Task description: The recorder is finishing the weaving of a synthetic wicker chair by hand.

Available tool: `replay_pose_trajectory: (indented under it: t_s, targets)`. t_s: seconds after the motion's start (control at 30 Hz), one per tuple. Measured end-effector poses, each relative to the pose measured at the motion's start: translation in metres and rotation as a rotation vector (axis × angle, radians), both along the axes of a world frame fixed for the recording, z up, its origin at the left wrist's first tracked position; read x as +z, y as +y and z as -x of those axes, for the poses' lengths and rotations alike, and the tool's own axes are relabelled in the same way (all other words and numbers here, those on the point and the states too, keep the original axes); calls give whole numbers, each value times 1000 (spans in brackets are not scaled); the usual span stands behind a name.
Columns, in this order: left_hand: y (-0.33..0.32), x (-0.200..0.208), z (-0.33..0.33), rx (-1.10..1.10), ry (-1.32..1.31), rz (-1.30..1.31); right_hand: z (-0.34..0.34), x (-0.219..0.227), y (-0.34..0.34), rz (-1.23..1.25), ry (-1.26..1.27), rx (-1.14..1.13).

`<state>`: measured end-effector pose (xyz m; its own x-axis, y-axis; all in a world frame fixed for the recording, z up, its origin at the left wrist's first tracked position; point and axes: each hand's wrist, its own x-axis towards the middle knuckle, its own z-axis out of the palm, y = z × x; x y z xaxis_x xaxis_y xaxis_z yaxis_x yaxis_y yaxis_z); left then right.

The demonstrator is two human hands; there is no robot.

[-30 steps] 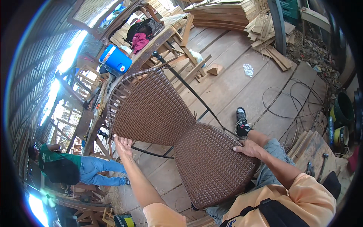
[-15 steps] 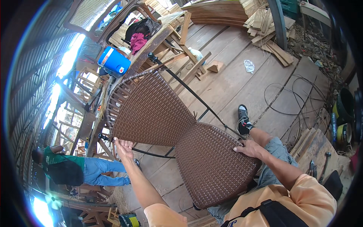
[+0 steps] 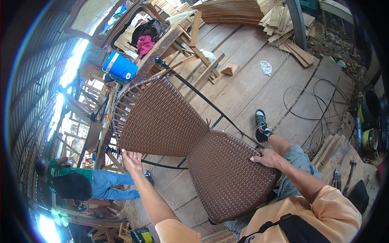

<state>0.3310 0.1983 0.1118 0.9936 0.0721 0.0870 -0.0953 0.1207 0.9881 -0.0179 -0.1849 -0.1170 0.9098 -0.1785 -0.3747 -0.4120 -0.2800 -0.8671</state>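
Observation:
A brown woven wicker chair (image 3: 231,174) lies tilted across my lap, its seat close to me and its fan-shaped back (image 3: 158,117) reaching away to the left. Its black metal frame (image 3: 198,95) ends in round knobs. My left hand (image 3: 132,160) grips the side edge of the back near one knob, fingers partly hidden behind the weave. On the seat's right edge, my right hand (image 3: 269,158) holds with its thumb on top and the fingers curled over the rim. Along the back's top edge, open gaps show between the strands.
Another person (image 3: 69,178) in a green shirt stands at the left. A blue cooler (image 3: 120,67) sits on a wooden bench (image 3: 162,44). Wood strips (image 3: 300,52) are piled at the far right, with coiled strands (image 3: 324,99) on the floor. Pliers (image 3: 335,178) and a hammer (image 3: 350,176) lie at my right.
The view has shifted very slightly, with the chair's back and the bench a touch further left. Both hands keep the same hold on the chair.

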Motion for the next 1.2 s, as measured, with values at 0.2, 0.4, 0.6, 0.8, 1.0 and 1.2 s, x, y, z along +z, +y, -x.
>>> replay_pose_trajectory:
  t_s: [0.2, 0.4, 0.6, 0.8, 1.0, 1.2]
  targets:
    - [-3, 1, 4, -32, -28, -21, 1, 3, 1, -22, 5, -8]
    - [-4, 0, 6, -29, -28, -2, 2, 5, 0, -34, 19, -7]
    - [-3, -2, 1, -6, 1, 3, 1, -3, -1, -28, -2, -1]
    - [1, -5, -4, -23, -2, 24, -3, -6, -2, -15, 60, 6]
    - [-11, 2, 11, -83, -44, -41, -2, -1, 2, -33, 9, -65]
    - [8, -5, -4, -60, -15, -5, 0, 7, 7, -87, 22, -63]
